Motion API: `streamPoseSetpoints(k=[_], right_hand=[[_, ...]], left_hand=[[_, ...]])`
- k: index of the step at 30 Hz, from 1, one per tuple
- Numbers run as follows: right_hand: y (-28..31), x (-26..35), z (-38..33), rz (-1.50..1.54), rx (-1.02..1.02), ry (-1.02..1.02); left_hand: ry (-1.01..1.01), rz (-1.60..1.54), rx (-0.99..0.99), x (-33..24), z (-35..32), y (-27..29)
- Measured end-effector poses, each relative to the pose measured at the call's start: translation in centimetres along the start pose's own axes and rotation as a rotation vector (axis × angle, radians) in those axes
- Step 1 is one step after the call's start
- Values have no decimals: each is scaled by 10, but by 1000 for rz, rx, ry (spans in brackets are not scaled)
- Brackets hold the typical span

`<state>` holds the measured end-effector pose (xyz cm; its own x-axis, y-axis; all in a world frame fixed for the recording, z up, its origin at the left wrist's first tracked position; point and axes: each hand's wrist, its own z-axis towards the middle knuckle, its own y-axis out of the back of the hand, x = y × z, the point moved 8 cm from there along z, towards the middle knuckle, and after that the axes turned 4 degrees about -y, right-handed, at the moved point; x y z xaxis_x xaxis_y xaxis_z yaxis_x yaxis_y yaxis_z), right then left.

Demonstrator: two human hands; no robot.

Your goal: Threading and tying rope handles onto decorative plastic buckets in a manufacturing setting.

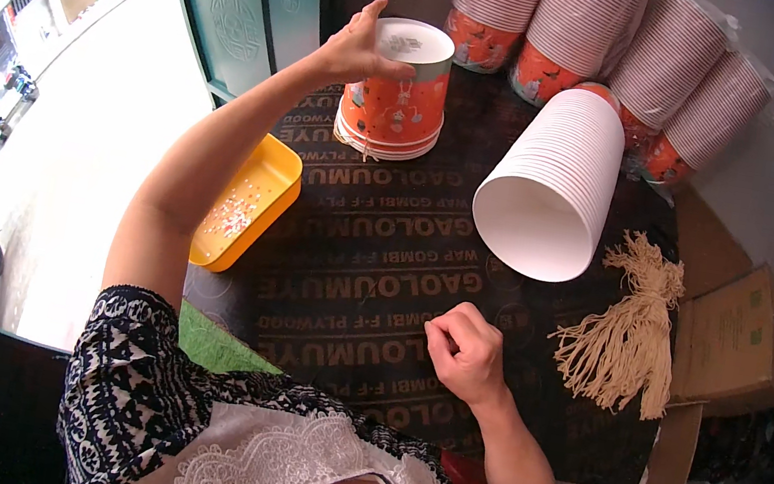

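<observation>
My left hand (352, 49) is spread wide around the upturned base of the orange tub (393, 106), thumb on its near side, at the upper middle of the counter (379, 292). My right hand (472, 355) is curled into a loose fist at lower centre; whether it holds anything, I cannot tell.

Judging by the rims, only a few tubs are nested here, with cord (350, 145) showing at the lowest rim. The long white stack (575, 140) lying right of centre and the loose cords (636, 332) beside it look unworked, so I judge most remains. At left, the yellow tray (288, 166) holds small bits (234, 216).
</observation>
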<state>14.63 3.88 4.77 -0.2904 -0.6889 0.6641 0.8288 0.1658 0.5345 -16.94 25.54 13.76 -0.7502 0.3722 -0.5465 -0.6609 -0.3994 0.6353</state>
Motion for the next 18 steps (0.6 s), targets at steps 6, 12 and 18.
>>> streamPoseSetpoints(k=[6, 12, 18], right_hand=[[1, 0, 0, -7, 1, 6], [-2, 3, 0, -10, 16, 0], [-4, 4, -3, -4, 14, 4]], left_hand=[[31, 63, -9, -3, -7, -4], [32, 180, -41, -1, -12, -3], [67, 265, -22, -5, -14, -3]])
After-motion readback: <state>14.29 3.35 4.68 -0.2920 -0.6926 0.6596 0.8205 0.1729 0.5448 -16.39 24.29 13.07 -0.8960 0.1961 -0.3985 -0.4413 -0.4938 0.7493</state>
